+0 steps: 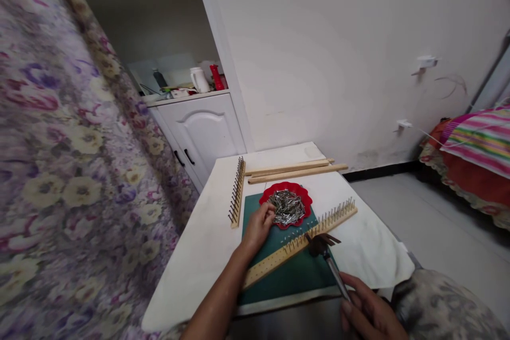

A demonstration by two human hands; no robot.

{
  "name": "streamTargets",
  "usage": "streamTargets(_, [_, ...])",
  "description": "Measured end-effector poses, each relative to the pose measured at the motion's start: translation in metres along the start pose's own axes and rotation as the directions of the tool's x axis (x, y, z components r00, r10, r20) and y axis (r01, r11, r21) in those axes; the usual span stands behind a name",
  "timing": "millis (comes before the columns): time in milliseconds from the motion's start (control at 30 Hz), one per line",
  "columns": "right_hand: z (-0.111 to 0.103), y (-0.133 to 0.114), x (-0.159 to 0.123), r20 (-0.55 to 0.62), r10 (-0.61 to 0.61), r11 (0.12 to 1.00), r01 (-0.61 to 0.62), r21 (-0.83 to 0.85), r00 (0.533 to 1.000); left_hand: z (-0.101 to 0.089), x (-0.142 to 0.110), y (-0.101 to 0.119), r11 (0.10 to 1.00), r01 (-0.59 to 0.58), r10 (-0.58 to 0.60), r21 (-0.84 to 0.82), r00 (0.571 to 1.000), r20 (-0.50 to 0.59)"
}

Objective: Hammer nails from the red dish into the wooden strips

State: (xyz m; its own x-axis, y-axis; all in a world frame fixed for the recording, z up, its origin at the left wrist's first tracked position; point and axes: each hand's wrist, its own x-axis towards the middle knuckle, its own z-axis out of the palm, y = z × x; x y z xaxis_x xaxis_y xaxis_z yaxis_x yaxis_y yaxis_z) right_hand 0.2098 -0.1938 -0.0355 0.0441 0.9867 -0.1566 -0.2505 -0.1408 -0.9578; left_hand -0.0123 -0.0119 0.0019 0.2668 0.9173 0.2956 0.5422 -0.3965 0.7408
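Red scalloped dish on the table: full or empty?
Well filled: a heap of silver metal nails spreads across the red scalloped dish, hiding most of its floor.

First: What do we list as support?
Second: We list one white table (187, 271), lower centre of the frame.
First: And on it?
Second: We count one nail-studded strip (239, 204), left of centre; plain wooden strips (297, 174), centre, side by side; one green mat (295, 276), lower centre; one red scalloped dish (287, 186) of nails (287, 208), overlapping the mat's upper edge; one drilled strip (271, 263), partly nailed, slanting across the mat.
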Motion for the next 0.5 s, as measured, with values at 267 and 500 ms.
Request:
streamTargets(267, [0.015,-0.015,-0.008,0.007,0.003,1.0,-0.003,-0.013,1.0,-0.019,-0.047,0.024,0.945,0.179,-0.184,-0.273,0.983,0.006])
streamTargets(500, [0.032,-0.015,-0.009,-0.102,-0.04,0.995,0.049,0.082,0.994,0.007,-0.1,0.084,0.923,0.107,0.063,-0.369,0.905,0.421])
